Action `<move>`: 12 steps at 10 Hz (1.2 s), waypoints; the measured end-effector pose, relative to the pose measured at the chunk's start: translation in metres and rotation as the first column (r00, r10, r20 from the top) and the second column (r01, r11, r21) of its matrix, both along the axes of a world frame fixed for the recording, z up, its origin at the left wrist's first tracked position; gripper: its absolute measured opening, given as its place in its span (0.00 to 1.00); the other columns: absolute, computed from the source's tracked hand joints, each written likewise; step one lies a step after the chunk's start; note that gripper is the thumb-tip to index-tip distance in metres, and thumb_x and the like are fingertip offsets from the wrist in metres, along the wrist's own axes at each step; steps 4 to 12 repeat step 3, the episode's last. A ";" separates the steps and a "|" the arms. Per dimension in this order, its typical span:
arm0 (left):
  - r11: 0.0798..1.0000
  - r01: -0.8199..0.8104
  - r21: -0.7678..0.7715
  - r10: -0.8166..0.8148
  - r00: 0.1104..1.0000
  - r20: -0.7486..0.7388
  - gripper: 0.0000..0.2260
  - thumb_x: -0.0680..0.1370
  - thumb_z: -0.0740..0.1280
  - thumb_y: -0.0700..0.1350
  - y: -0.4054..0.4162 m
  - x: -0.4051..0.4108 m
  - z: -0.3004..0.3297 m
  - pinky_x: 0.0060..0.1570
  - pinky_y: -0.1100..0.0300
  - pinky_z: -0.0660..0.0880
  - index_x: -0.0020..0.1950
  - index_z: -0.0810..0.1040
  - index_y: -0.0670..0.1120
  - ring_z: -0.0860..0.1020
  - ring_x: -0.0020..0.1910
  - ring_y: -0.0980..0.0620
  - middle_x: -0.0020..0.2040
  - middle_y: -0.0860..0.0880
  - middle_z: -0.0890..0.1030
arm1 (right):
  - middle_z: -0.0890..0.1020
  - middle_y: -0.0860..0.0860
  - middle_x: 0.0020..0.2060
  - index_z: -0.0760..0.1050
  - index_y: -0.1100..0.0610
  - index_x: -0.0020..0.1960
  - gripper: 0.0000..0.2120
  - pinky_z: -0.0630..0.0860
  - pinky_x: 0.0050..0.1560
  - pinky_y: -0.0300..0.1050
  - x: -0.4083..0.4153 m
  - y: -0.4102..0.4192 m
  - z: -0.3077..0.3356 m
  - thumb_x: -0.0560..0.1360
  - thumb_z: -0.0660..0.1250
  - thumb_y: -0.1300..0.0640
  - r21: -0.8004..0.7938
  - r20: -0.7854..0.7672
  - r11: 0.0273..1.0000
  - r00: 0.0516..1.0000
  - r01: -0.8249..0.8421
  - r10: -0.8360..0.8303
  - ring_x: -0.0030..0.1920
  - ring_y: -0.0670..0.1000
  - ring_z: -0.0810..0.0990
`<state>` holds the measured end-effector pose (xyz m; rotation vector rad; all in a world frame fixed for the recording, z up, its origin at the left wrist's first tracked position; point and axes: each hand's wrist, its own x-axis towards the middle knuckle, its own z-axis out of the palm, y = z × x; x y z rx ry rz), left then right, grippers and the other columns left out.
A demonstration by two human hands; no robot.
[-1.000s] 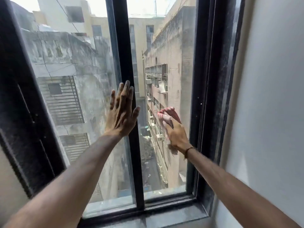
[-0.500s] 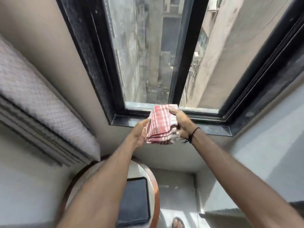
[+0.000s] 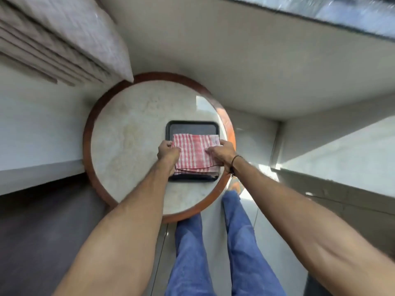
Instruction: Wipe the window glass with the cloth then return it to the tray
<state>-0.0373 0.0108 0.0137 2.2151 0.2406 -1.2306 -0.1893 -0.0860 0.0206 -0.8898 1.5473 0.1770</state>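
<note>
A folded red-and-white checked cloth [image 3: 195, 153] lies on the black rectangular tray [image 3: 191, 126], covering its near part. My left hand [image 3: 167, 151] grips the cloth's left edge. My right hand [image 3: 221, 153], with a dark band at the wrist, grips its right edge, fingers resting on top. The tray sits on the right side of a round table. Only a blurred strip of the window frame [image 3: 320, 16] shows at the top right; the glass itself is hardly visible.
The round table [image 3: 128, 133] has a pale marble top and a brown wooden rim. A curtain or cushion in pale fabric [image 3: 70, 35] hangs at upper left. A wall [image 3: 235, 60] rises behind the table. My legs in blue trousers [image 3: 213, 242] stand below.
My view has swung down from the window to the table. Both hands carried the cloth from the window sill down onto the tray.
</note>
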 end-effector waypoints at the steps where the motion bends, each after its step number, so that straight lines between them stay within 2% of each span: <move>1: 0.999 0.009 0.033 -0.010 1.000 0.009 0.13 0.78 0.64 0.31 0.007 0.001 -0.032 0.51 0.50 0.86 0.54 0.76 0.48 0.85 0.46 0.46 0.59 0.41 0.86 | 0.88 0.54 0.49 0.80 0.53 0.55 0.11 0.86 0.46 0.49 0.003 0.007 -0.036 0.75 0.76 0.62 -0.012 -0.056 0.999 0.997 -0.050 0.049 0.41 0.51 0.85; 2: 0.999 0.034 0.011 -0.035 0.997 0.073 0.12 0.78 0.66 0.33 0.007 0.001 -0.053 0.39 0.60 0.85 0.56 0.77 0.49 0.84 0.45 0.52 0.58 0.45 0.85 | 0.80 0.40 0.37 0.78 0.48 0.50 0.12 0.74 0.34 0.35 0.008 0.007 -0.058 0.71 0.78 0.57 -0.158 -0.141 0.978 0.984 -0.133 0.111 0.36 0.39 0.77; 3: 0.998 0.047 -0.051 -0.036 0.979 0.201 0.14 0.78 0.67 0.33 -0.002 0.003 -0.039 0.34 0.68 0.77 0.61 0.79 0.45 0.82 0.47 0.53 0.59 0.46 0.84 | 0.78 0.38 0.36 0.79 0.48 0.51 0.15 0.74 0.38 0.35 0.013 0.001 -0.046 0.69 0.79 0.57 -0.311 -0.160 0.938 0.981 -0.152 0.106 0.36 0.37 0.75; 12: 0.998 0.047 -0.051 -0.036 0.979 0.201 0.14 0.78 0.67 0.33 -0.002 0.003 -0.039 0.34 0.68 0.77 0.61 0.79 0.45 0.82 0.47 0.53 0.59 0.46 0.84 | 0.78 0.38 0.36 0.79 0.48 0.51 0.15 0.74 0.38 0.35 0.013 0.001 -0.046 0.69 0.79 0.57 -0.311 -0.160 0.938 0.981 -0.152 0.106 0.36 0.37 0.75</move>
